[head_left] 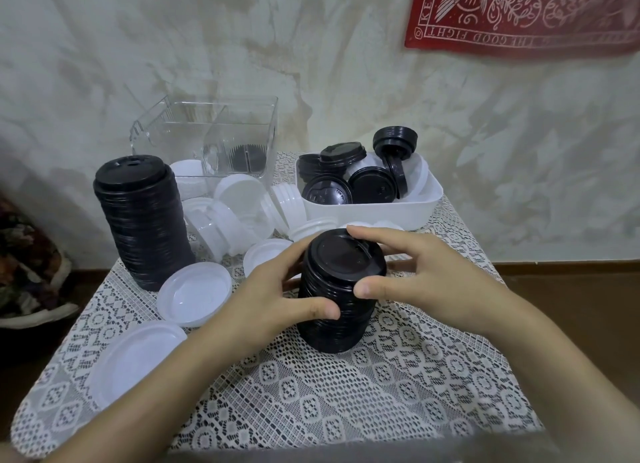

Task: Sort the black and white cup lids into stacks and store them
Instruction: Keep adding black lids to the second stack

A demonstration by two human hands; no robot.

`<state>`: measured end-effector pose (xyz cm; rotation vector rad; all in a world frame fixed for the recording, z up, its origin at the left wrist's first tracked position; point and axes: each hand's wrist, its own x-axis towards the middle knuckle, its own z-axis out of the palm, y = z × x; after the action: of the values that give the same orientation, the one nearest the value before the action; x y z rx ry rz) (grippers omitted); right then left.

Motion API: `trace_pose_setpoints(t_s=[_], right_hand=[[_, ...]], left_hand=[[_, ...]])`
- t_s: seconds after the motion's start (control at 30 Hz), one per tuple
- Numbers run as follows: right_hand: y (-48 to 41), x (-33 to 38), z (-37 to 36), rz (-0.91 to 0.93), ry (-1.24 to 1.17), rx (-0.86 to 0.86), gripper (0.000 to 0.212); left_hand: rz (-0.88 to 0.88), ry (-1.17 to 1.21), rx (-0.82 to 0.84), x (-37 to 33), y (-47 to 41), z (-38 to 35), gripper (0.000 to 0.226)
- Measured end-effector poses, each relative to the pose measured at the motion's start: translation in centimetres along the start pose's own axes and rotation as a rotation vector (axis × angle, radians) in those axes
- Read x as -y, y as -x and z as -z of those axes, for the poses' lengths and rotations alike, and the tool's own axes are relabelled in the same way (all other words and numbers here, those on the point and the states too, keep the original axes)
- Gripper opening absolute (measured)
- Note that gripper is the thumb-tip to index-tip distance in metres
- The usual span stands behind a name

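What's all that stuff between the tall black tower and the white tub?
In the head view, a jumble of white lids lies on the lace cloth between the tall black stack and the white tub, some tipped on their sides.

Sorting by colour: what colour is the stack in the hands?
The stack is black; head view shows it best.

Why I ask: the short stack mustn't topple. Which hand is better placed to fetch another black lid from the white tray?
Probably the right hand: the white tray of loose black lids lies beyond it, on its side. The left hand can hold the short black stack.
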<state>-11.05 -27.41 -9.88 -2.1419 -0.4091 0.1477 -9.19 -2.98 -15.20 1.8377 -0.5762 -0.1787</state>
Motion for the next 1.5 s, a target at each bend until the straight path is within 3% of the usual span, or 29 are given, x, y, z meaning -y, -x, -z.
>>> trace_pose_setpoints(t_s=[0.1, 0.23, 0.33, 0.4, 0.53, 0.67, 0.77, 0.97, 1.17, 1.3, 1.5], right_hand=[[0.0, -0.1, 0.1, -0.016, 0.017, -0.001, 0.076], [0.1, 0.1, -0.1, -0.005, -0.035, -0.002, 0.074], [0.1, 0.1, -0.2, -0.004, -0.101, 0.001, 0.078], [0.0, 0.0, 0.0, 0.009, -0.129, 0.034, 0.072], [-1.0, -0.3, 1.8, -0.016, -0.140, 0.044, 0.052], [-5.3, -2.6, 3.5, -0.055, 0.017, -0.266, 0.021], [-9.2, -3.6, 4.5, -0.061, 0.221, -0.404, 0.024], [-14.6, -4.8, 5.3, -0.134, 0.687, -0.375, 0.048], [-15.1, -4.7, 5.3, -0.121, 0.821, -0.374, 0.033], [-13.2, -3.9, 5.7, -0.084, 0.740, -0.451, 0.031], [-9.9, -2.7, 6.5, -0.026, 0.263, -0.583, 0.022]], left_hand=[[0.003, -0.012, 0.008, -0.1, 0.1, 0.1, 0.083], [0.016, 0.019, 0.025, -0.1, 0.1, 0.5, 0.105], [-0.020, 0.064, 0.001, -0.6, -0.2, 0.6, 0.088], [-0.038, 0.072, -0.007, -0.9, -0.3, 0.4, 0.073], [-0.049, 0.070, -0.011, -0.8, -0.3, 0.4, 0.068], [-0.031, 0.055, -0.024, -0.6, -0.3, 0.3, 0.074], [-0.017, 0.049, -0.025, -0.6, -0.2, 0.3, 0.076], [0.002, 0.037, -0.042, -0.4, -0.2, 0.3, 0.078], [-0.004, 0.035, -0.034, -0.2, -0.1, 0.3, 0.078], [0.001, 0.036, -0.040, -0.4, -0.1, 0.3, 0.077], [0.012, 0.033, -0.047, -0.5, 0.0, 0.2, 0.078]])
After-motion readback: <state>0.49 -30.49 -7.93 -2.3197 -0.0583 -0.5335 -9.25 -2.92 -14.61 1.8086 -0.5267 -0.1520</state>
